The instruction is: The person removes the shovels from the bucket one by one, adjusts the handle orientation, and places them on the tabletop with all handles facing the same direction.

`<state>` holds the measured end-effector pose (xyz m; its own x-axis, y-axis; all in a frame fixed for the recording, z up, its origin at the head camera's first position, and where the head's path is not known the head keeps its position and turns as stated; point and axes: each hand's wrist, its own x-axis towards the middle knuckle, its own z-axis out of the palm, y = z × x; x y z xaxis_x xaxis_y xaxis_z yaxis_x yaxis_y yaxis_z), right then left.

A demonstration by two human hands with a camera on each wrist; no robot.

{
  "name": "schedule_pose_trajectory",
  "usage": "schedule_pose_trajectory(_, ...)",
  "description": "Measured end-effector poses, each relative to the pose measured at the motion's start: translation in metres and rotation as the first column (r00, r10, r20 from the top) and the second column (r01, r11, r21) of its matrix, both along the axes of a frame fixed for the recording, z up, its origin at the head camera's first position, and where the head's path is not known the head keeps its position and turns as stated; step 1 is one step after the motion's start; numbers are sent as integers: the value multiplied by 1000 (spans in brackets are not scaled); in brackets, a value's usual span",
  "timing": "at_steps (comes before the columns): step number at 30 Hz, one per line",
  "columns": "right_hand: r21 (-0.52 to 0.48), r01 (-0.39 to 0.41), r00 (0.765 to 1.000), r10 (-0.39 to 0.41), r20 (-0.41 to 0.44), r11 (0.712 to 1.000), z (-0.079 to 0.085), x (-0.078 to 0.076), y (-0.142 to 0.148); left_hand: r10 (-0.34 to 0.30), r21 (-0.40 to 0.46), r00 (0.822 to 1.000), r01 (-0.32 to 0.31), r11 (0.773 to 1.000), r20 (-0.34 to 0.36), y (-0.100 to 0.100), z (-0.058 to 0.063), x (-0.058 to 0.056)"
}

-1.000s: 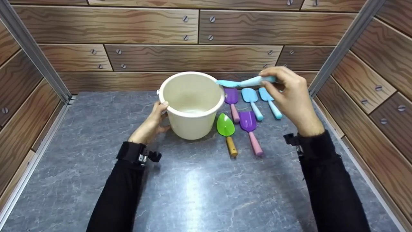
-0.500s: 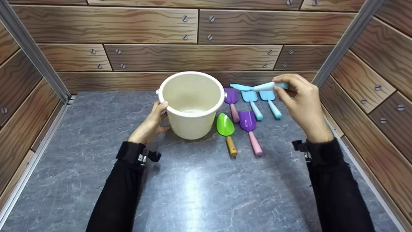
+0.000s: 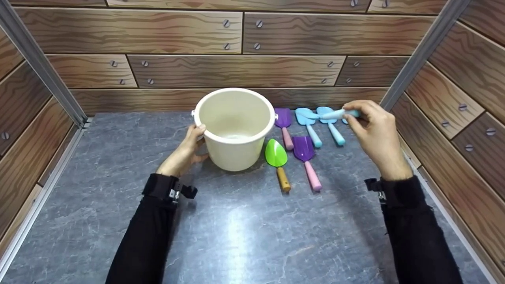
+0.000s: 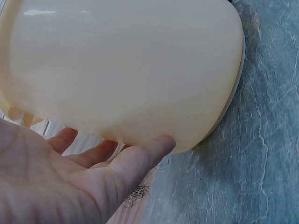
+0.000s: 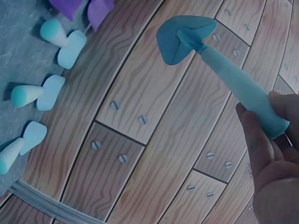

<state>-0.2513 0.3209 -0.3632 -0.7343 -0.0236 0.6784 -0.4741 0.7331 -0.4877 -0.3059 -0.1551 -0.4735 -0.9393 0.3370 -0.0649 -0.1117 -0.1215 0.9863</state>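
Observation:
A cream plastic bucket (image 3: 236,156) stands upright on the grey tabletop, its inside bare of contents. My left hand (image 3: 185,152) holds its left side, thumb at the rim; in the left wrist view the fingertips (image 4: 159,144) meet the outer wall. Between thumb and fingers, my right hand (image 3: 376,136) pinches a light blue toy trowel (image 5: 238,84) by its handle end. The trowel is raised, its blade pointing left. Beneath it lie light blue shovels (image 3: 313,136); the right wrist view shows three, including a rightmost one (image 5: 32,137) mostly hidden by my hand in the head view.
A green trowel (image 3: 276,154) with a brown handle and a purple shovel (image 3: 303,148) with a pink handle lie right of the bucket. Another purple shovel (image 3: 283,118) lies behind them. Wood-patterned walls (image 3: 189,71) close off the back and sides.
My right hand has carried the light blue trowel rightward and lower, away from the bucket's rim and over the blue shovels. My left hand and the bucket have stayed put.

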Motion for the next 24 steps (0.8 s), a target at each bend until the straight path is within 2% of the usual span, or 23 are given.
schedule_pose_trajectory(14,72,68,996,-72,46,995,-22,-3,18,-3,-11,1000,3,1000,5,1,0,-1)
schedule_pose_trajectory(24,110,69,994,-78,82,992,-35,-5,29,5,-5,1000,-5,1000,7,1,0,-1)
